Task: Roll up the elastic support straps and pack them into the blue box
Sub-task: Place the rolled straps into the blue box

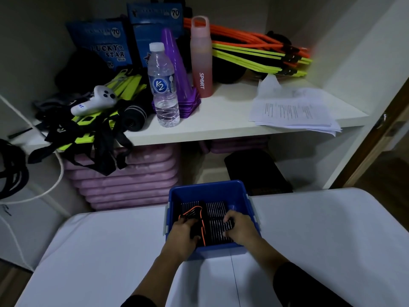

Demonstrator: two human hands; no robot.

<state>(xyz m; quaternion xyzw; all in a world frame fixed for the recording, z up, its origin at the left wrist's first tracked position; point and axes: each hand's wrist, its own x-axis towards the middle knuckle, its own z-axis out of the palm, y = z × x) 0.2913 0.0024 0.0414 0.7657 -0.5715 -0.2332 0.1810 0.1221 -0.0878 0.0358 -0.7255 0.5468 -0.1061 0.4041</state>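
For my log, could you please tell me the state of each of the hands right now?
Left hand: grips the orange-trimmed strap inside the blue box.
Right hand: grips a striped black strap.

The head camera looks forward and down, close over the table (99, 240), facing a shelf (221, 120).

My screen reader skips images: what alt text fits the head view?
Two hands pack straps into a blue box on a white table: the left hand grips a black strap edged in orange, the right hand a ribbed black roll. A cluttered shelf stands behind.
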